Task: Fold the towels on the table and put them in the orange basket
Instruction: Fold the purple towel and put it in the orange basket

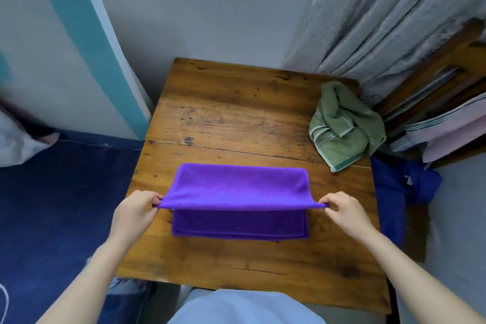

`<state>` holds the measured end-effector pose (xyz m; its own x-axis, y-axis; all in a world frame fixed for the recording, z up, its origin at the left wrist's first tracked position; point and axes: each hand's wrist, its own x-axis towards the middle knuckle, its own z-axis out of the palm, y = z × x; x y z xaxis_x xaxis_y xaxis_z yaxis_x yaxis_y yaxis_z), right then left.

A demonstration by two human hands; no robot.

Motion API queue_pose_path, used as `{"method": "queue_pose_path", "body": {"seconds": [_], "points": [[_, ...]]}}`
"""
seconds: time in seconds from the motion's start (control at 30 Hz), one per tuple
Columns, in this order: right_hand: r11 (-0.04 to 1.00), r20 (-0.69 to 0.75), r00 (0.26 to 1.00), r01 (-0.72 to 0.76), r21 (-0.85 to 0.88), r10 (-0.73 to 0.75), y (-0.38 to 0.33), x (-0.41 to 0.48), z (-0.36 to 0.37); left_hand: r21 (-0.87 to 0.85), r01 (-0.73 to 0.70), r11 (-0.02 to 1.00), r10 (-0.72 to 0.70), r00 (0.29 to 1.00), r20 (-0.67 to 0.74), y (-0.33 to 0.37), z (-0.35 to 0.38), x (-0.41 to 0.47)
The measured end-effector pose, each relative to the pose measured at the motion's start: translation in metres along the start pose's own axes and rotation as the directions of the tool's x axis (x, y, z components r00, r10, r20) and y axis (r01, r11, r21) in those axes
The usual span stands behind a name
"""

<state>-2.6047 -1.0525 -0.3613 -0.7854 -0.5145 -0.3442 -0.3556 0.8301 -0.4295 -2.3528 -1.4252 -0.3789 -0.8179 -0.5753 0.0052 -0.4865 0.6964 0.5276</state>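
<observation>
Head view: L hand (pixel 134 210) & R hand (pixel 345 210) each pinched a corner of the purple towel (pixel 236 185), holding its upper flap taut, prob to align edges over the half lying flat on the worn wood table (pixel 236 118). Plush, rectangular. Striped green towel (pixel 344 123) lay crumpled far R; orange basket not in view

The raised flap of the purple towel (pixel 239 187) hides the far part of its own lower layers, mid-frame. The left forearm (pixel 86 279) and right forearm (pixel 420 279) run off the bottom edge. At bottom centre a pale blue garment (pixel 244 308) covers the counter's (pixel 236 113) near edge. The wooden chair (pixel 434 81) is cut by the right edge. The blue cloth (pixel 402 187) below it lies partly behind the counter. A pale cloth (pixel 21 139) at the left edge is blurred and cut off.
</observation>
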Motion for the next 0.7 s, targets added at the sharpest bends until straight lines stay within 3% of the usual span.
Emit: {"method": "queue_pose_path", "body": {"seconds": [0.23,0.37,0.47,0.6,0.7], "points": [[0.995,-0.059,0.998,0.004,-0.096,-0.010,0.003,-0.026,0.031,0.125,-0.051,0.991,0.061,0.995,-0.079,-0.008,0.030,-0.041],[0.974,-0.098,0.981,0.150,-0.169,-0.168,0.007,-0.036,0.040,0.202,-0.093,0.975,0.112,0.990,-0.086,-0.013,0.031,-0.051],[0.936,-0.025,0.971,0.224,-0.271,-0.239,0.007,-0.044,0.051,0.280,-0.035,0.959,0.040,0.999,-0.014,-0.023,0.040,-0.057],[0.866,0.207,0.978,0.101,-0.490,0.003,0.005,-0.053,0.075,0.490,-0.102,0.866,-0.037,0.963,0.267,-0.015,0.055,-0.073],[0.908,0.153,0.987,0.015,-0.420,0.055,-0.007,-0.057,0.082,0.521,-0.090,0.849,-0.101,0.940,0.326,0.002,0.060,-0.082]]}}
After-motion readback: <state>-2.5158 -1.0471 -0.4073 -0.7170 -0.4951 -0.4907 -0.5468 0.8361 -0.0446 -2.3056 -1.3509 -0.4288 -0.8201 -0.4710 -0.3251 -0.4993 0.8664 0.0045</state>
